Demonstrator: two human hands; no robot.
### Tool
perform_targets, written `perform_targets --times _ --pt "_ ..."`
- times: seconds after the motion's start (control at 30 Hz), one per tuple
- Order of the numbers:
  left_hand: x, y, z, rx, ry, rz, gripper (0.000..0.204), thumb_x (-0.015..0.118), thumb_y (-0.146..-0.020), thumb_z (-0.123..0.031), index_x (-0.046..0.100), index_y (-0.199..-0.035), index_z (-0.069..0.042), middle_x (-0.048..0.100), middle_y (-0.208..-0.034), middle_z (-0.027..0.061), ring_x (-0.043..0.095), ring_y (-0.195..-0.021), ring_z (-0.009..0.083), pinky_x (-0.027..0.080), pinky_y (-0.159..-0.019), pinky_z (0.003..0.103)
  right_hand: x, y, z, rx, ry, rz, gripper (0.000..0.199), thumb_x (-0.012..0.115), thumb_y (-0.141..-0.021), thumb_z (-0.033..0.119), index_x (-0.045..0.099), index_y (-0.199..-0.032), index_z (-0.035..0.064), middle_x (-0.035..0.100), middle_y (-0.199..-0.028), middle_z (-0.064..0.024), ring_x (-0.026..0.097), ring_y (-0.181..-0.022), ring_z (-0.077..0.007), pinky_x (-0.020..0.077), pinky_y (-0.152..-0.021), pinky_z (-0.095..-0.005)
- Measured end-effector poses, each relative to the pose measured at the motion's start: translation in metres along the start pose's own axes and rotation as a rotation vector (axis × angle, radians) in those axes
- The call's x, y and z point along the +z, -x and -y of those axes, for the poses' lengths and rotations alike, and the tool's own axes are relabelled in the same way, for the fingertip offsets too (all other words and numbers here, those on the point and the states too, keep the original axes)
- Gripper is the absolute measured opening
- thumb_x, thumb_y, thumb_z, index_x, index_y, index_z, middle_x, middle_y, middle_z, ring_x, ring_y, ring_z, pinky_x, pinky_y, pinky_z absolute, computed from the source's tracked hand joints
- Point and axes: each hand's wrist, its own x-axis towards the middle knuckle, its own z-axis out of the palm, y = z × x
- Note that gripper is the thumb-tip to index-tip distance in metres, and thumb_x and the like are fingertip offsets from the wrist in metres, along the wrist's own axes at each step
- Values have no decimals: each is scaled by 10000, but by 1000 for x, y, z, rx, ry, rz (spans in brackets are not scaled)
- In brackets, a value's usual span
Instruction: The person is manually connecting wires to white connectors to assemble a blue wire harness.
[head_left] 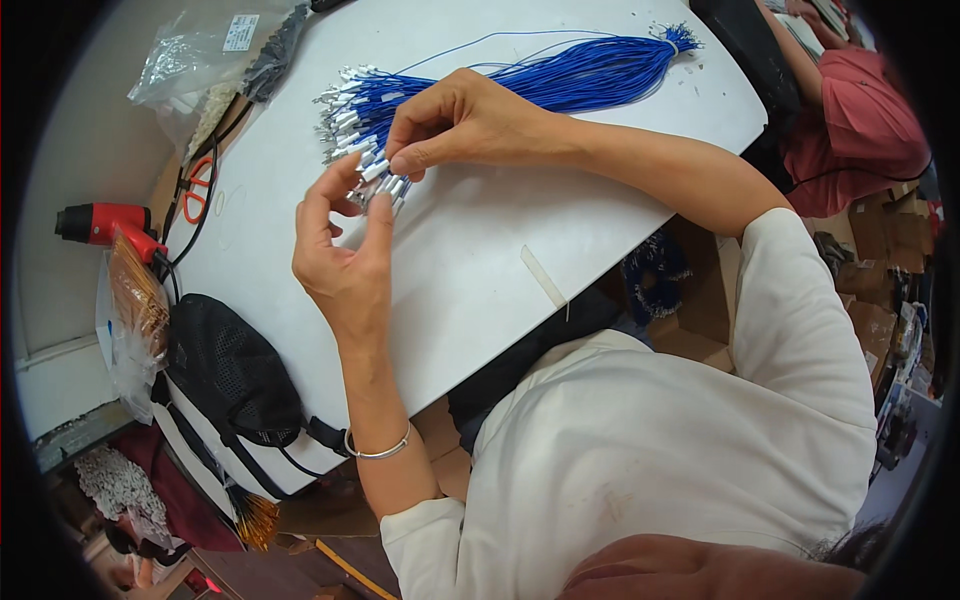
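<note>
A long bundle of thin blue wires [600, 78] lies across the far side of the white table [470, 290]. At its left end is a dense cluster of white connector ends [345, 105] with metal tips; its right end is gathered in a tie. My left hand [345, 245], with a bracelet on the wrist, pinches a white connector [375, 170] between thumb and fingers at the cluster's near edge. Just above it, my right hand [465, 120] is closed in a pinch on a blue wire close to the same connectors. Its fingertips partly hide the wire.
Left on the table are orange-handled scissors [197, 190], a red heat gun [105, 224] with a black cable, and a black mesh bag [230, 370]. A clear plastic bag [195, 65] stands at the far left. A pale strip [543, 276] lies by the near edge. Another person [850, 120] sits at right.
</note>
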Motion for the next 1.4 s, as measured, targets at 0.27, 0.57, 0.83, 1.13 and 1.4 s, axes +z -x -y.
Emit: perform_targets --times 0.27,0.57,0.83,1.13,1.4 --pt "-2 6 7 23 -9 40 207 769 -759 -35 726 -958 -75 676 -814 12 523 -687 120 450 -687 248 3 4 4 77 24 65 90 739 -838 173 751 -850 85 667 -672 -23 502 -534 -58 353 -498 -164" --pt "0 5 8 11 3 44 167 770 -763 -51 729 -924 -71 677 -799 3 514 -671 119 441 -710 245 4 7 1 108 -27 63 100 714 -867 175 716 -893 78 644 -676 -20 504 -539 -59 360 -500 -167" --pt "1 6 8 21 -16 30 159 770 -767 -62 728 -920 -74 680 -804 0 508 -661 117 434 -734 252 0 9 -5 119 -22 92 113 693 -889 183 687 -938 81 622 -674 -7 492 -539 -60 355 -501 -169" --pt "1 5 9 59 -34 1 158 770 -764 -62 729 -916 -77 678 -788 -8 502 -656 116 430 -747 257 4 9 -5 107 -30 15 130 700 -891 214 694 -896 84 584 -650 8 470 -542 -54 328 -491 -172" --pt "3 6 9 141 -119 7 131 775 -755 -56 736 -877 -84 674 -765 -14 493 -641 116 426 -751 254 2 9 1 116 63 51 160 699 -889 245 698 -858 88 572 -643 15 434 -530 -51 309 -486 -170"
